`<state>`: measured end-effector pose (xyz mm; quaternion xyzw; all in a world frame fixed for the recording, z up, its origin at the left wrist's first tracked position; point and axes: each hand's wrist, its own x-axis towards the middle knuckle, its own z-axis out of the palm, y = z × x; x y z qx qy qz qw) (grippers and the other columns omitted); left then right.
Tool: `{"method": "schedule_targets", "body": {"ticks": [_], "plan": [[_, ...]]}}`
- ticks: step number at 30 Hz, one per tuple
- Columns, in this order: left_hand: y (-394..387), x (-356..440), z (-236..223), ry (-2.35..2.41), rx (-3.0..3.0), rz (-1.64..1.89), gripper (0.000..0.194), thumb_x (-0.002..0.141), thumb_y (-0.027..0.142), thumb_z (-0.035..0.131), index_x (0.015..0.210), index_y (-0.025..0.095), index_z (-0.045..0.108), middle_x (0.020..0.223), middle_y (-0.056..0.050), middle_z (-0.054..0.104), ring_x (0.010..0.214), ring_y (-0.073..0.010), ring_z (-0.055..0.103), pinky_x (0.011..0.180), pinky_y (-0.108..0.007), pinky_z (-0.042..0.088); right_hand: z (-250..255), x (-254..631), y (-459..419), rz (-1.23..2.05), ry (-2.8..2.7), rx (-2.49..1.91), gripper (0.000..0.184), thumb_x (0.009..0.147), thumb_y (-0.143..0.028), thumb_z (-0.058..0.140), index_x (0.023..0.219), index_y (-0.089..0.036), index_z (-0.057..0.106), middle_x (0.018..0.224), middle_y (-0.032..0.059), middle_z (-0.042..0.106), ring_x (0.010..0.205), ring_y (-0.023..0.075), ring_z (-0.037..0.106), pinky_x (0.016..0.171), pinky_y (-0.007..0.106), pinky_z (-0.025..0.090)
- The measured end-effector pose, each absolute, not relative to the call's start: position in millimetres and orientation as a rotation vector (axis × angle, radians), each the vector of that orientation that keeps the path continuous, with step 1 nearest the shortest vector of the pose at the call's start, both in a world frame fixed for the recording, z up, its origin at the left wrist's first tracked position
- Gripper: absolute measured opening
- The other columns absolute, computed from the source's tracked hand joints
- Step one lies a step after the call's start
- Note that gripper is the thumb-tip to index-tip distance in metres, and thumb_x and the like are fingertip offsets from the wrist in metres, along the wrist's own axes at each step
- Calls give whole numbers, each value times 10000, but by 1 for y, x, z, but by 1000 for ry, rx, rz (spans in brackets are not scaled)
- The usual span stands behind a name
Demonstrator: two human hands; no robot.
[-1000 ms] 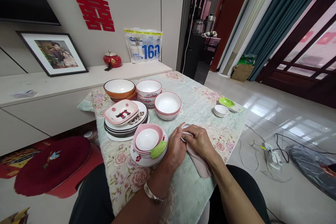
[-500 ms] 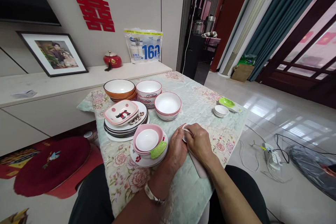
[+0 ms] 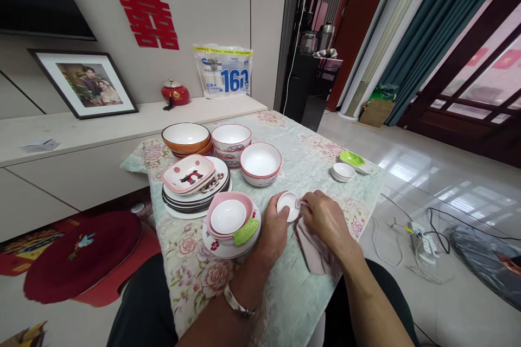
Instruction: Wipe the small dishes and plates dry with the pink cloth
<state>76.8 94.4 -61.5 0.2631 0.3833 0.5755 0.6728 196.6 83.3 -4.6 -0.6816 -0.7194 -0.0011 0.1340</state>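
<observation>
My left hand (image 3: 273, 233) grips a small white dish (image 3: 287, 206) by its edge, thumb over the rim, above the table. Close on its right, my right hand (image 3: 328, 222) pinches a pale pink cloth (image 3: 311, 246), which hangs down onto the tablecloth; a fold of it is at the dish's right rim. To the left of my left hand, a small white bowl (image 3: 228, 216) sits inside a pink bowl (image 3: 210, 209) on flowered plates (image 3: 222, 248). Beyond my hands stand white bowls with red rims (image 3: 260, 162).
Stacked plates (image 3: 195, 207) carry a pink cat dish (image 3: 188, 173) at the left. Orange bowls (image 3: 185, 141) stand behind them. Small white dishes (image 3: 343, 172) and a green leaf-shaped dish (image 3: 353, 159) lie near the table's right edge. Cables and a power strip (image 3: 423, 241) are on the floor.
My right hand has moved right, away from my left hand, with the cloth. The small dish now shows its face in my left hand, where before it was mostly covered.
</observation>
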Motion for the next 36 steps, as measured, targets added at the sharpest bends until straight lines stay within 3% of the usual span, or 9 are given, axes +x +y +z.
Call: {"method": "schedule_targets", "body": {"ticks": [5, 8, 11, 16, 19, 25, 28, 33, 36], "plan": [[97, 73, -65, 1135, 978, 1310, 303, 734, 83, 562, 985, 210, 674, 960, -60, 702, 946, -245, 621, 977, -440, 453, -7, 205, 87, 121, -1880, -1646, 204, 929, -185, 509, 996, -185, 702, 888, 76, 649, 833, 204, 617, 741, 294, 434], [94, 70, -62, 1196, 1134, 1291, 329, 745, 60, 544, 1000, 225, 671, 985, -67, 711, 969, -266, 624, 978, -451, 435, -11, 205, 89, 280, -1947, -1425, 227, 937, -200, 511, 1036, -222, 714, 892, 54, 638, 835, 182, 612, 761, 281, 453], [91, 68, -58, 1261, 1154, 1300, 393, 742, 37, 543, 1063, 229, 666, 1047, -81, 713, 1032, -283, 623, 991, -452, 426, -14, 203, 90, 340, -2004, -1415, 207, 931, -194, 513, 979, -211, 714, 851, 45, 624, 805, 177, 596, 736, 276, 441], [91, 66, -58, 1219, 1141, 1416, 452, 772, 33, 517, 1159, 220, 654, 1210, -92, 677, 1177, -269, 582, 1073, -431, 378, -21, 198, 94, 430, -1974, -1503, 205, 903, -227, 546, 719, -186, 627, 710, 14, 607, 695, 160, 554, 667, 260, 407], [92, 66, -58, 1181, 1176, 1469, 417, 779, 39, 520, 1128, 215, 664, 1208, -88, 670, 1185, -257, 571, 1089, -420, 360, -25, 196, 95, 406, -1936, -1529, 223, 900, -240, 533, 706, -187, 630, 663, 7, 592, 663, 157, 545, 632, 249, 396], [90, 67, -57, 1328, 1582, 1309, 255, 814, 85, 530, 974, 228, 668, 976, -93, 655, 967, -268, 599, 919, -400, 434, -27, 197, 92, -13, -2051, -1533, 294, 900, -125, 441, 1005, -191, 708, 931, 79, 635, 802, 172, 599, 713, 252, 436], [89, 66, -58, 1443, 1706, 1217, 213, 847, 86, 473, 897, 218, 633, 881, -97, 630, 860, -263, 589, 805, -374, 437, -27, 198, 91, -22, -2093, -1428, 339, 918, -117, 418, 1085, -203, 700, 965, 80, 632, 836, 169, 611, 737, 247, 452], [93, 66, -60, 1499, 1702, 1224, 160, 872, 112, 469, 810, 222, 568, 862, -84, 608, 839, -257, 571, 740, -353, 411, -27, 200, 96, 248, -1950, -1411, 199, 906, -190, 517, 924, -191, 715, 856, 56, 654, 825, 183, 613, 767, 277, 454], [94, 67, -61, 1534, 1610, 1297, 151, 871, 116, 475, 802, 225, 553, 852, -66, 603, 833, -248, 561, 751, -354, 406, -30, 199, 99, 491, -1823, -1446, 181, 896, -256, 563, 780, -184, 682, 732, 13, 637, 731, 169, 590, 692, 261, 438]]}}
